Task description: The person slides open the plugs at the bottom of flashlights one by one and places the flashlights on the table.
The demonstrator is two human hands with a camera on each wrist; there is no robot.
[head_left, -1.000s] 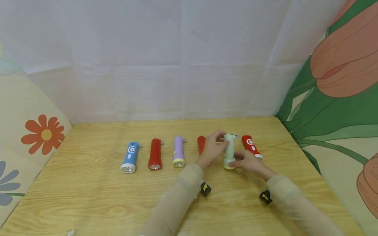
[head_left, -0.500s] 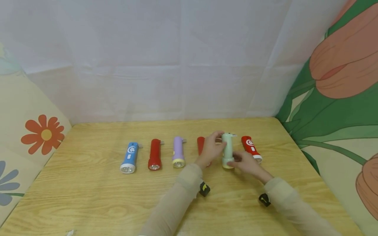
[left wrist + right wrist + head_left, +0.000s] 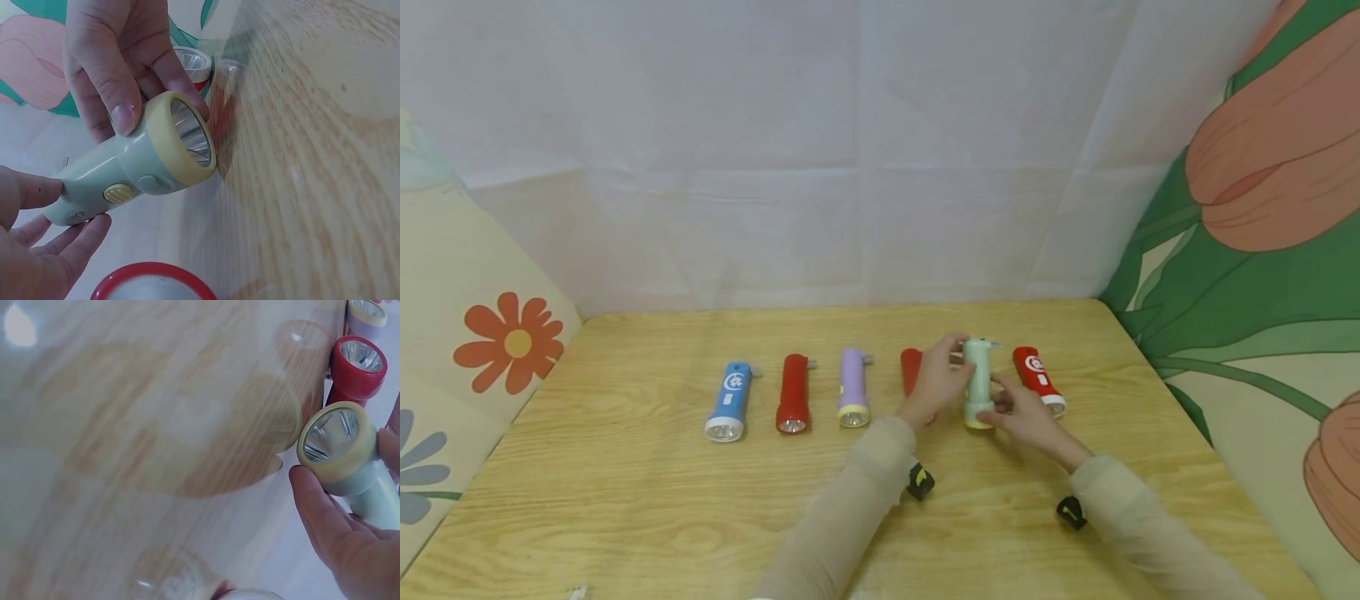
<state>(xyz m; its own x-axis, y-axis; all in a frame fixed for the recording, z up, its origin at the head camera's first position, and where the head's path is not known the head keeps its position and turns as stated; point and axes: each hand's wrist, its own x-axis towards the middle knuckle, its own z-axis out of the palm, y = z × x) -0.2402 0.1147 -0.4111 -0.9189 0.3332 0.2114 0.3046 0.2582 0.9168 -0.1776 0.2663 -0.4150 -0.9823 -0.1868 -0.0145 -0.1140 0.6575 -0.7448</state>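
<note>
In the head view a mint-green flashlight (image 3: 978, 379) with a pale yellow lens rim lies at the right of a row, lens toward me. My left hand (image 3: 937, 381) holds its tail end, thumb on one side and fingers on the other. At the lens end my right hand (image 3: 1028, 417) grips the head between thumb and fingers. The left wrist view shows a ribbed yellow switch (image 3: 119, 193) on the flashlight's body. A metal plug (image 3: 995, 344) sticks out sideways near the tail.
Left of my hands lie a red flashlight (image 3: 911, 367), partly hidden by my left hand, a purple one (image 3: 853, 379), another red one (image 3: 793, 387) and a blue one (image 3: 731, 396). A red flashlight with a white emblem (image 3: 1036, 375) lies right. A white cloth (image 3: 775, 167) hangs behind the table.
The mint-green flashlight has shifted slightly left with both hands on it. My right hand's fingers have moved a little up along its side. The other flashlights stay in place.
</note>
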